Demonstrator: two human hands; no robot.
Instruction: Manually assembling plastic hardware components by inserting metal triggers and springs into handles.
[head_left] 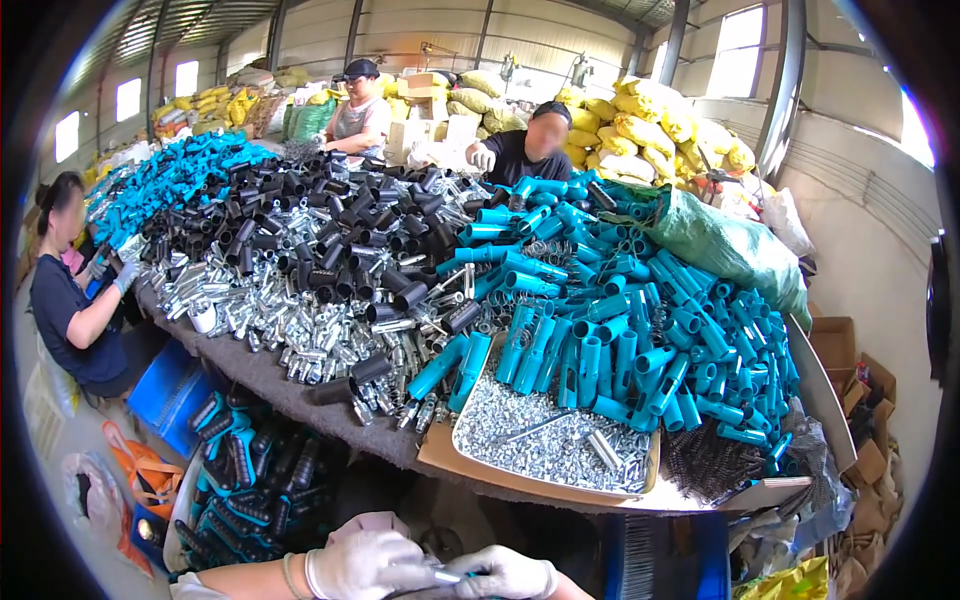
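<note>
The left hand (pixel 368 563) and right hand (pixel 508 574) pinch a metal part (pixel 447 577), which might drop if the gloves (pixel 541 578) slip on it.

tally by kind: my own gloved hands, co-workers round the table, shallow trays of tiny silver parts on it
White-gloved hands (left hand, right hand): 2
Co-workers (navy-topped one, pale-topped one, black-topped one): 3
Shallow pale tray of tiny silver metal parts: 1
Total: 6

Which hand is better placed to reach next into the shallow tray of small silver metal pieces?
Probably the right white-gloved hand: it is nearer the tray, below it in view; the left white-gloved hand sits farther left. Both seem occupied with a small silver metal part.
</note>
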